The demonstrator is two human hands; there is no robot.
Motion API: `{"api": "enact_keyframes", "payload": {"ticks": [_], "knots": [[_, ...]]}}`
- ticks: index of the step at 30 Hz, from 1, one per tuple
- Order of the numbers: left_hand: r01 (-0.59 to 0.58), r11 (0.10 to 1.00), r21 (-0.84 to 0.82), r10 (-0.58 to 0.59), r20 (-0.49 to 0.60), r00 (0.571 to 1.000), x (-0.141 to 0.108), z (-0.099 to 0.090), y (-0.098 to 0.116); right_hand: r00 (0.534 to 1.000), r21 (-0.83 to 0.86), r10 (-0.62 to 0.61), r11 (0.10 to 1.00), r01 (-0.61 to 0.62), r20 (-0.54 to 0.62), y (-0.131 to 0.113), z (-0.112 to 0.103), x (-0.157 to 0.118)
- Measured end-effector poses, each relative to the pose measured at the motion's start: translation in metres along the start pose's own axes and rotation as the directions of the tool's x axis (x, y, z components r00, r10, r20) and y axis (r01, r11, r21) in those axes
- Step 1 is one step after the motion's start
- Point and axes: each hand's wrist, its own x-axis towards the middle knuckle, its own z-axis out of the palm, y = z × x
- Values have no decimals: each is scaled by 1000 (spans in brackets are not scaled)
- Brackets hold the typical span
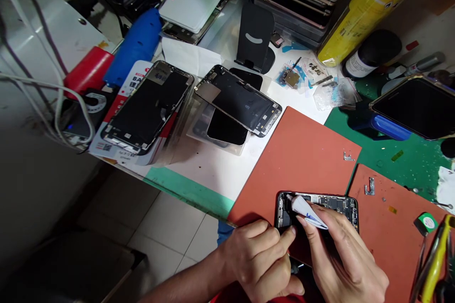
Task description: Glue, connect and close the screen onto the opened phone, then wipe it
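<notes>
An opened phone, its inner parts bared, lies on the reddish-brown mat near the front edge. My left hand grips at its left side, fingers curled and one fingertip pressed to the phone; the thumb is lower down and its contact is hard to see. Between thumb and fingers, my right hand pinches a folded white paper with blue marks. The paper's far end touches the upper left of the phone's inside. Both hands cover much of the phone's lower part.
Two detached phone screens lie at the left, on boxes. A black phone stand and a yellow can stand behind. Small metal brackets lie on the mats; yellow-handled pliers lie at right.
</notes>
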Motion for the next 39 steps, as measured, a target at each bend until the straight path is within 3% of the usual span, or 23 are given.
{"api": "enact_keyframes", "payload": {"ticks": [18, 24, 34, 39], "knots": [[32, 999, -11, -31, 61, 998, -2, -2, 1, 1000, -102, -29, 994, 29, -5, -1, -1, 2], [35, 999, 3, -35, 67, 997, -2, -2, 1, 995, -139, -79, 988, 70, -59, 2, -1, 5], [5, 1000, -2, -5, 37, 999, -2, -1, -1, 997, -161, -36, 987, 25, -68, -5, 0, 7], [22, 1000, 8, -23, 94, 995, -3, -3, 1, 997, -146, -29, 989, 19, -69, -5, -2, 7]]}}
